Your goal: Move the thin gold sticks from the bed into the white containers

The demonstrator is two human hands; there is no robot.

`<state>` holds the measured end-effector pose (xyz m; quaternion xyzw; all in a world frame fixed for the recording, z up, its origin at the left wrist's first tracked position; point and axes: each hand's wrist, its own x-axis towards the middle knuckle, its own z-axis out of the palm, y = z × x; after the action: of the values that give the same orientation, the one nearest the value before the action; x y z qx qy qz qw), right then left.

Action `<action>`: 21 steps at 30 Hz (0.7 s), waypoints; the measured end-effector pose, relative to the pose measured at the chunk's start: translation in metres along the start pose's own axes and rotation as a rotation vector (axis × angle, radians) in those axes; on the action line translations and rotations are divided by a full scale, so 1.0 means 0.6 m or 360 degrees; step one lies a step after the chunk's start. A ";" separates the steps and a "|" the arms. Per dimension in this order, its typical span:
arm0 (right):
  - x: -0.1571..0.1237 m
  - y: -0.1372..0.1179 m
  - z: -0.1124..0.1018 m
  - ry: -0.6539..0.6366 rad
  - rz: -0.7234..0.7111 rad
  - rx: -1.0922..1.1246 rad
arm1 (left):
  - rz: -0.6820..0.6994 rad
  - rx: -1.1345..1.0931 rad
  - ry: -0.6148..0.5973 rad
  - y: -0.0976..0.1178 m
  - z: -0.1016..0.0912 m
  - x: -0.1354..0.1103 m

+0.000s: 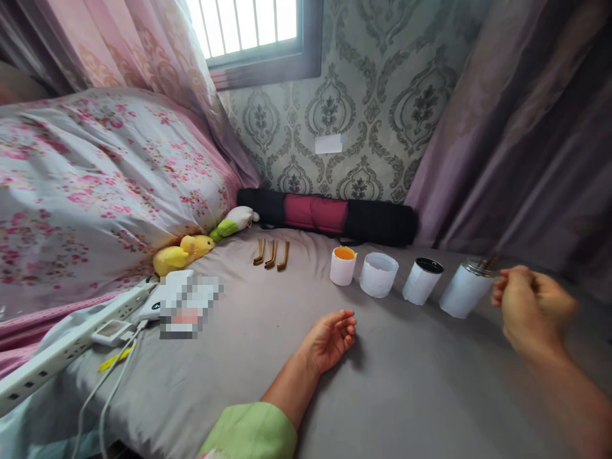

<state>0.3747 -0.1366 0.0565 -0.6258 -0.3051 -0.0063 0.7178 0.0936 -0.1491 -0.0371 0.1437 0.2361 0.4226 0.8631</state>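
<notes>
My left hand [331,340] rests palm up on the grey sheet, fingers loosely curled and nothing in them. At the right, my right hand [538,306] is closed in a fist beside a tall container wrapped in white paper [461,290]. Thin dark brown pieces [488,261] show blurred between that container's rim and the fist; whether the fingers grip one is hidden. Left of it stand a white-wrapped can with a dark inside [421,285], a wide white container [377,277] and a small white cup with an orange inside [343,268]. Several thin gold-coloured bent pieces [270,255] lie farther left.
A black and dark red roll-shaped bag [315,215] lies along the wall. On the left are a yellow plush toy [184,254], a green and white plush [234,223], a white power strip [62,347] with cables, and a floral cover [95,172]. Curtains hang at both sides.
</notes>
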 end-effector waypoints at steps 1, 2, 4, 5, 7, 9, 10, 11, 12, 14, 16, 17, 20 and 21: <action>-0.013 -0.005 0.002 -0.0050 0.0022 0.0031 | -0.0003 -0.0001 -0.0002 0.000 0.000 0.000; -0.026 -0.009 0.005 -0.0112 0.0072 0.0060 | -0.0004 -0.0001 -0.0004 0.000 -0.001 0.000; -0.050 -0.015 0.009 -0.0241 0.0150 0.0131 | -0.0007 0.0002 -0.0006 -0.001 -0.001 0.000; -0.061 -0.017 0.012 -0.0294 0.0182 0.0162 | -0.0007 0.0003 -0.0005 -0.001 -0.001 0.000; -0.084 -0.015 0.018 -0.0399 0.0280 0.0222 | -0.0004 0.0001 0.0000 -0.001 -0.002 0.000; -0.107 -0.008 0.025 -0.0516 0.0392 0.0271 | -0.0002 0.0000 0.0000 -0.002 -0.001 0.000; -0.119 -0.003 0.029 -0.0571 0.0453 0.0282 | -0.0001 0.0002 -0.0001 -0.002 -0.001 0.000; -0.131 0.003 0.033 -0.0625 0.0514 0.0282 | -0.0001 0.0007 0.0000 -0.002 -0.001 0.000; -0.142 0.008 0.036 -0.0667 0.0566 0.0279 | -0.0001 0.0010 0.0003 -0.002 -0.001 0.000; -0.165 0.018 0.042 -0.0774 0.0658 0.0256 | -0.0007 0.0011 0.0011 -0.002 -0.001 0.001; -0.185 0.026 0.048 -0.0872 0.0715 0.0231 | -0.0008 0.0008 0.0014 -0.002 0.000 0.001; -0.194 0.029 0.051 -0.0922 0.0722 0.0216 | -0.0005 0.0009 0.0010 -0.002 0.000 0.001; -0.214 0.041 0.058 -0.1006 0.0684 0.0115 | 0.0005 0.0017 -0.0007 -0.002 0.001 0.000; -0.219 0.046 0.061 -0.1027 0.0642 0.0064 | 0.0005 0.0021 -0.0011 -0.002 0.001 0.000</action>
<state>0.2627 -0.1468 -0.0255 -0.6289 -0.3863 0.3384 0.5838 0.0946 -0.1499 -0.0367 0.1511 0.2357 0.4221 0.8622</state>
